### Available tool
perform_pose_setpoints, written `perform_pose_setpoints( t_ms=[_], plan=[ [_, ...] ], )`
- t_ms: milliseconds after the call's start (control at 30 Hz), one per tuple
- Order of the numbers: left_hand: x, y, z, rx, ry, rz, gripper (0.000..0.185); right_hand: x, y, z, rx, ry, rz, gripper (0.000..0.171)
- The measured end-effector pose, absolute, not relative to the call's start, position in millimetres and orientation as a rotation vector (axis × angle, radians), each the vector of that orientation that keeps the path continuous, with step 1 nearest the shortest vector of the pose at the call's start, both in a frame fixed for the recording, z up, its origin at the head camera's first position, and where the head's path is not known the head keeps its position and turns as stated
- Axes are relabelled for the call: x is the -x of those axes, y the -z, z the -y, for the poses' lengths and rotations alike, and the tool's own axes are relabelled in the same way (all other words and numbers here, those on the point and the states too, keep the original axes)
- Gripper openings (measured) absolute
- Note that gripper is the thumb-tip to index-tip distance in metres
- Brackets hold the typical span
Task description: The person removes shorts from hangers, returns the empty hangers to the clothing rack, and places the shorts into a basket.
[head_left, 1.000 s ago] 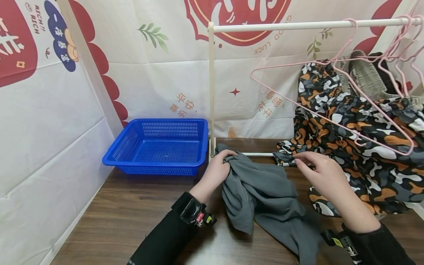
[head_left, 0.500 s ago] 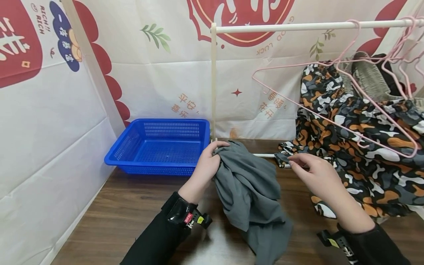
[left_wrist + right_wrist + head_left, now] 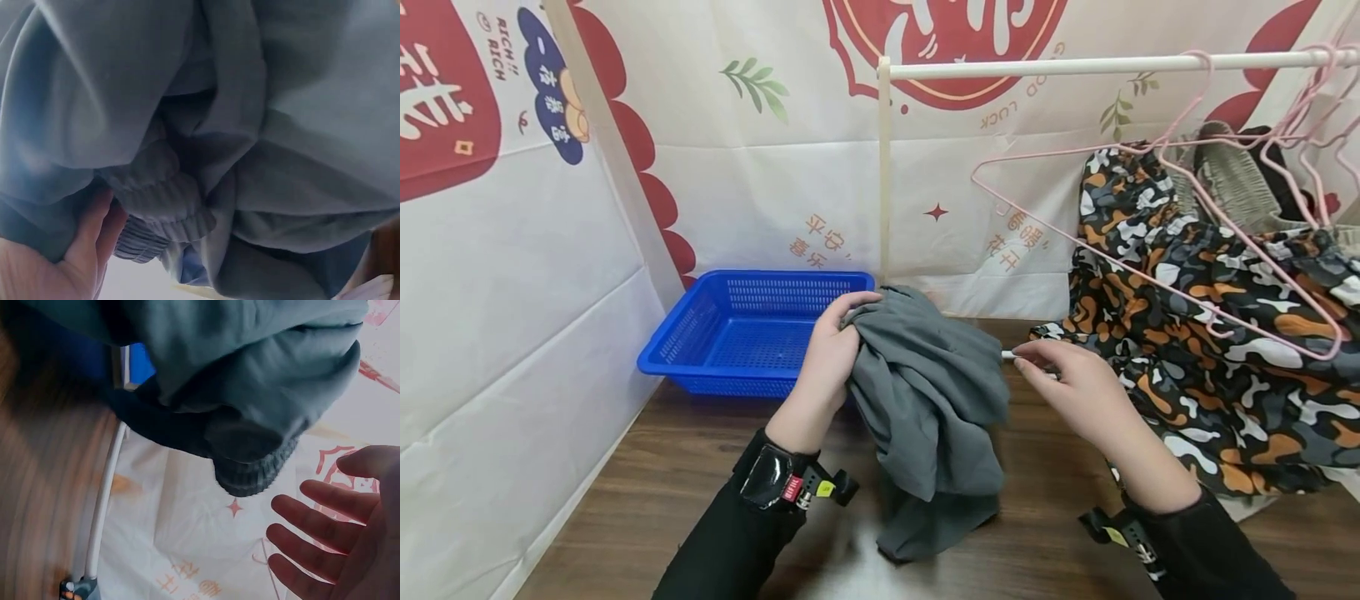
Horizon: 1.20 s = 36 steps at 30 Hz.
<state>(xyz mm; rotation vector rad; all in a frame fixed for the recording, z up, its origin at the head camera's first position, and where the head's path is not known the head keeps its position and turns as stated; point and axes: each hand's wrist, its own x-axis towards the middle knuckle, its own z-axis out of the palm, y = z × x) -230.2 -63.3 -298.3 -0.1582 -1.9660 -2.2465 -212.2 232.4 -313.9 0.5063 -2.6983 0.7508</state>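
My left hand (image 3: pixel 833 337) grips a bunched grey garment (image 3: pixel 928 392) by its upper edge and holds it up above the wooden table (image 3: pixel 655 492), just right of the blue basket (image 3: pixel 752 333). The cloth hangs down and its lower end touches the table. In the left wrist view the grey garment (image 3: pixel 262 125) fills the frame, with my fingers (image 3: pixel 87 237) curled into its ribbed cuff. My right hand (image 3: pixel 1048 371) hovers to the right of the garment. The right wrist view shows that right hand (image 3: pixel 325 531) with fingers spread and empty, beside the grey garment (image 3: pixel 250 375).
A white clothes rack stands behind, with an upright pole (image 3: pixel 883 167), a top bar (image 3: pixel 1112 62) and a base rod (image 3: pixel 103 500). Pink hangers (image 3: pixel 1150 225) and a camouflage garment (image 3: pixel 1225 333) hang at the right. A printed cloth backdrop (image 3: pixel 550 292) walls the left and back.
My left hand has raised the grey garment and carried it left toward the blue basket. The right hand has drifted a little to the left.
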Motion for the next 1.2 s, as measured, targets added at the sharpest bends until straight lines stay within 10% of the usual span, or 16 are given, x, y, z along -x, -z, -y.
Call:
perform_pose_setpoints(
  t_ms=[1200],
  plan=[
    [234.2, 220.9, 128.5, 0.237, 2.358, 1.198, 0.026, 206.5, 314.4, -200.2, -0.624, -0.766, 2.669, 0.03]
  ],
)
